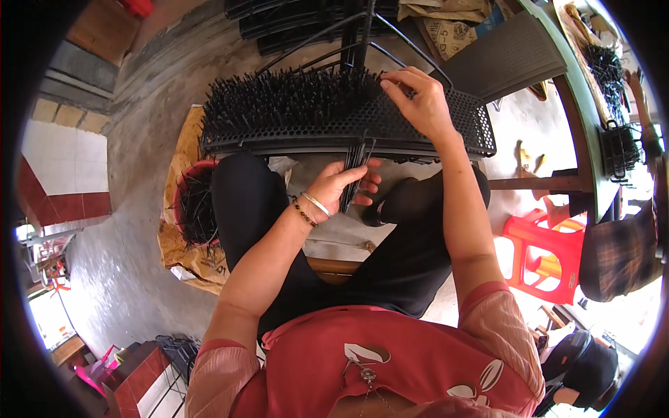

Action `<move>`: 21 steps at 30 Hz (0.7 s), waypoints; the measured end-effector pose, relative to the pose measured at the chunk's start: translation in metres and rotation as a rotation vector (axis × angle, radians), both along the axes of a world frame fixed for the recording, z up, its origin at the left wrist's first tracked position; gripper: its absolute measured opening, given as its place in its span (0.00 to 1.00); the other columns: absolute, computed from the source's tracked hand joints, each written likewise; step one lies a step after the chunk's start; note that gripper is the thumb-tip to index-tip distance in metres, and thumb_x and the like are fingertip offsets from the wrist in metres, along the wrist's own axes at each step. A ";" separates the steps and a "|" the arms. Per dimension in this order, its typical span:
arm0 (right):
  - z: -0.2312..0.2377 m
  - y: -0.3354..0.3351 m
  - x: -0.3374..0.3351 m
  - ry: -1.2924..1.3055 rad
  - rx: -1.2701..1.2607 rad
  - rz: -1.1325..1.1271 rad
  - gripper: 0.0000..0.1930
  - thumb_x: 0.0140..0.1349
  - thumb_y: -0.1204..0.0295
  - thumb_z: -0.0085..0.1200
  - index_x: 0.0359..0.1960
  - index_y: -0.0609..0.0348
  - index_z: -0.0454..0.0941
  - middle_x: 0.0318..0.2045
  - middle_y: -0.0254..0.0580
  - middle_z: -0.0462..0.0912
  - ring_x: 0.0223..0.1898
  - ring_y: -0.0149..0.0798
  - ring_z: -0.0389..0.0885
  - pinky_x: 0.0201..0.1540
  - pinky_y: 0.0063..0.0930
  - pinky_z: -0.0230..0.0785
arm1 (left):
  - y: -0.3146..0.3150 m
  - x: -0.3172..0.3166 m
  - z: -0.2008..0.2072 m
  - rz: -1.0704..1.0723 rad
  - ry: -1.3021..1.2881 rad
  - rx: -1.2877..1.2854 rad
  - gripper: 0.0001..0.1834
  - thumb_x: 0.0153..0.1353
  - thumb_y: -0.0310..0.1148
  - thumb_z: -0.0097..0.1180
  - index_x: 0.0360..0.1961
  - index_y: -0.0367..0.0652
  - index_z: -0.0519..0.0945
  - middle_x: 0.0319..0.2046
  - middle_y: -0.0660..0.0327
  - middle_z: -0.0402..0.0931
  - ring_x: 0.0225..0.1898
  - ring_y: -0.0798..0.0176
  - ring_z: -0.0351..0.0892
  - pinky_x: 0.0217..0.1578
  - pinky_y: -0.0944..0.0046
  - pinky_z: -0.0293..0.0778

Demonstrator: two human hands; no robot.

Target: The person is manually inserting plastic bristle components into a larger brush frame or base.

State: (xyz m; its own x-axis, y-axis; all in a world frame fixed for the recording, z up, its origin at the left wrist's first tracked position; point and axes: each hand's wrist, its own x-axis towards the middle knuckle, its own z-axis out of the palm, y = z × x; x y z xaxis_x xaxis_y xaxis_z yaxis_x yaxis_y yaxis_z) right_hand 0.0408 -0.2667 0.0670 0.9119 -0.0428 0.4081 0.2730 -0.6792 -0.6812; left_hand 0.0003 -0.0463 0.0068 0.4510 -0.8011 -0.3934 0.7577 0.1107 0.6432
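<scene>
A black perforated metal rack (460,118) lies across in front of my knees. Thin black rods (279,104) stand densely upright in its holes over the left and middle part, while the right part shows bare holes. My left hand (331,187) is closed around a bundle of thin black rods (356,174), held upright just below the rack's near edge. Over the rack, my right hand (426,104) has thumb and fingers drawn together in a pinch at the right border of the standing rods. What sits between those fingertips is too small to make out.
Left of my knee, a red basin (187,202) of loose black rods stands on brown paper (182,261). A red plastic stool (543,251) is at the right, near a green-edged table (592,139) where another person's arm (640,97) shows. Black metal bars support the rack's far side.
</scene>
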 end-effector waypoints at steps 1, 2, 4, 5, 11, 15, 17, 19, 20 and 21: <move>0.000 -0.003 0.000 0.051 0.068 0.079 0.10 0.57 0.71 0.60 0.38 0.63 0.81 0.33 0.40 0.81 0.32 0.28 0.78 0.34 0.21 0.70 | 0.000 0.000 0.000 -0.008 -0.012 -0.001 0.20 0.64 0.39 0.50 0.53 0.40 0.72 0.38 0.59 0.76 0.40 0.65 0.76 0.37 0.63 0.77; -0.001 -0.003 -0.002 0.053 0.069 0.080 0.10 0.57 0.71 0.60 0.38 0.63 0.81 0.33 0.40 0.81 0.32 0.28 0.78 0.34 0.21 0.70 | 0.000 0.001 0.001 -0.007 -0.010 0.000 0.20 0.64 0.39 0.50 0.53 0.40 0.72 0.38 0.59 0.76 0.40 0.65 0.76 0.37 0.63 0.77; -0.001 0.002 -0.010 0.310 0.141 0.284 0.11 0.58 0.69 0.59 0.39 0.63 0.80 0.33 0.37 0.81 0.34 0.27 0.77 0.35 0.21 0.69 | 0.000 0.002 0.006 -0.013 -0.032 -0.027 0.21 0.65 0.40 0.49 0.55 0.40 0.70 0.37 0.62 0.76 0.38 0.67 0.76 0.32 0.67 0.76; -0.001 0.006 -0.013 0.394 0.153 0.341 0.13 0.59 0.67 0.59 0.40 0.64 0.80 0.33 0.36 0.80 0.34 0.26 0.76 0.36 0.20 0.69 | 0.000 0.002 0.006 -0.012 -0.031 -0.026 0.21 0.65 0.40 0.49 0.55 0.40 0.70 0.37 0.62 0.76 0.38 0.67 0.76 0.32 0.67 0.76; -0.007 0.016 -0.016 0.589 0.258 0.447 0.13 0.60 0.66 0.58 0.37 0.64 0.82 0.26 0.35 0.82 0.29 0.23 0.75 0.30 0.18 0.68 | 0.000 0.001 0.009 -0.001 -0.055 -0.068 0.22 0.65 0.41 0.50 0.56 0.40 0.70 0.36 0.63 0.75 0.38 0.69 0.76 0.30 0.69 0.75; 0.002 0.014 -0.016 0.677 0.394 0.324 0.12 0.60 0.65 0.58 0.37 0.63 0.83 0.24 0.34 0.82 0.26 0.22 0.76 0.27 0.16 0.67 | 0.001 0.003 0.005 0.055 -0.082 -0.058 0.21 0.64 0.40 0.51 0.55 0.41 0.71 0.36 0.65 0.75 0.35 0.72 0.74 0.27 0.72 0.71; 0.004 0.012 -0.016 0.761 0.440 0.308 0.13 0.61 0.65 0.57 0.37 0.64 0.83 0.25 0.35 0.82 0.24 0.23 0.77 0.24 0.15 0.68 | 0.001 0.004 0.003 0.092 -0.075 -0.056 0.20 0.65 0.39 0.51 0.54 0.41 0.72 0.36 0.65 0.75 0.34 0.73 0.74 0.26 0.73 0.70; 0.001 0.013 -0.017 0.760 0.526 0.305 0.13 0.60 0.66 0.57 0.37 0.65 0.82 0.24 0.36 0.82 0.23 0.25 0.77 0.24 0.16 0.69 | 0.000 0.005 0.001 0.157 -0.028 -0.071 0.16 0.64 0.37 0.52 0.51 0.43 0.73 0.34 0.63 0.75 0.32 0.71 0.74 0.25 0.73 0.71; 0.000 0.013 -0.017 0.759 0.613 0.299 0.13 0.60 0.67 0.58 0.37 0.67 0.82 0.24 0.37 0.82 0.23 0.26 0.78 0.23 0.16 0.70 | 0.000 0.005 0.001 0.159 -0.028 -0.071 0.16 0.64 0.37 0.52 0.51 0.43 0.73 0.34 0.63 0.75 0.32 0.71 0.74 0.25 0.73 0.71; 0.000 0.014 -0.018 0.759 0.612 0.301 0.13 0.60 0.67 0.58 0.37 0.67 0.82 0.24 0.37 0.82 0.23 0.26 0.78 0.23 0.16 0.70 | 0.000 0.004 0.003 0.174 -0.023 -0.064 0.16 0.64 0.37 0.52 0.51 0.43 0.73 0.34 0.64 0.75 0.32 0.72 0.73 0.24 0.73 0.71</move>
